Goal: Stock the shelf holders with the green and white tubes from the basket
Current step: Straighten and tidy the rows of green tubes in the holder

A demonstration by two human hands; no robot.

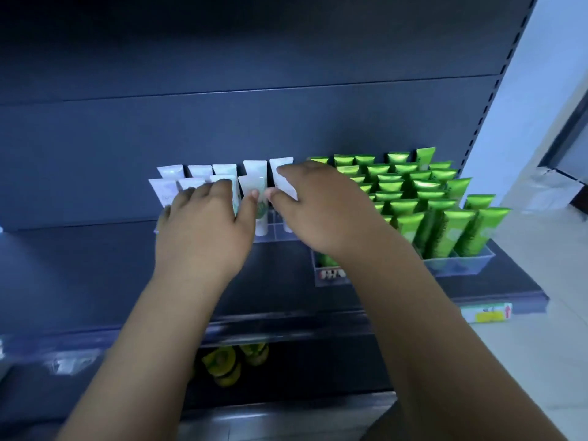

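White tubes [170,172]: left of green tubes [424,198].
Left hand [203,224]: curled over them.
Right hand [315,211]: pinching one.
Risk: my nudge topples neighbours.

upper half of the frame is just a dark blue-grey back panel [254,122] with a slotted upright [496,100] running up its right side, then a pale wall [547,74] and a dark door frame [569,132] at the far right edge. the shelf deck [79,265] is the same dark colour, with a yellow and white price label [486,312] with a red arrow on its front edge at the right. bottom middle has some blurry yellow-green round packs [222,364] on the shelf below, plus clear tag sleeves [68,364] lower left and pale floor tiles [525,361] lower right
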